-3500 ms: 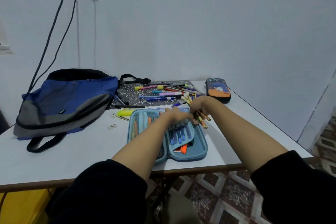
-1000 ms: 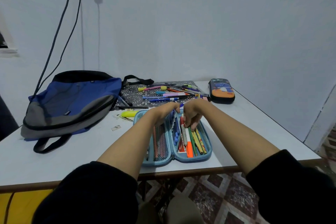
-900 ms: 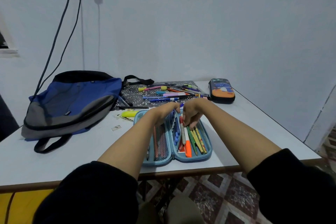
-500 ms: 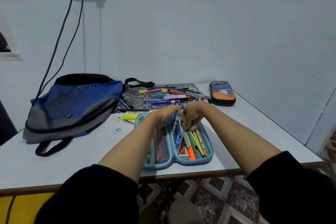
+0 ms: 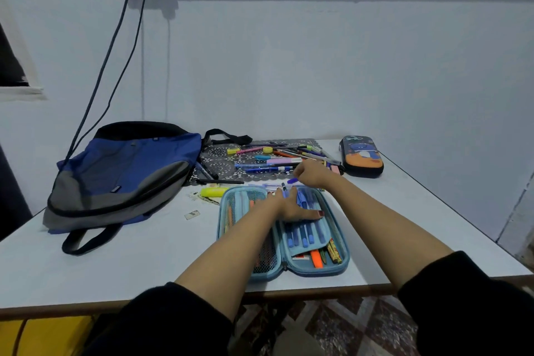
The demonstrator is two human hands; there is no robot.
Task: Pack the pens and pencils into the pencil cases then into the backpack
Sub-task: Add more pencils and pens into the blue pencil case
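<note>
A light-blue pencil case [image 5: 335, 268] lies open near the table's front edge. My left hand [image 5: 291, 207] presses flat on its middle flap, which carries several blue pens in loops. Pencils and an orange marker [image 5: 316, 258] stick out from under the flap. My right hand [image 5: 313, 173] is just beyond the case, fingers curled, pinching a purple pen [image 5: 292, 180]. Behind it, loose pens and pencils [image 5: 274, 159] lie on a dark patterned mat [image 5: 219, 160]. A blue and grey backpack [image 5: 124, 170] lies flat at the left.
A second, dark pencil case [image 5: 361, 156] stands zipped at the back right. A yellow highlighter [image 5: 213, 191] and a small paper scrap [image 5: 192, 214] lie left of the open case. Two cables [image 5: 115, 46] hang down the wall to the backpack. The table's right edge [image 5: 450, 205] is close.
The middle flap has been folded down over the pencils in the right half, and my left hand now presses on it. My right hand left the case and reached forward to the loose pens.
</note>
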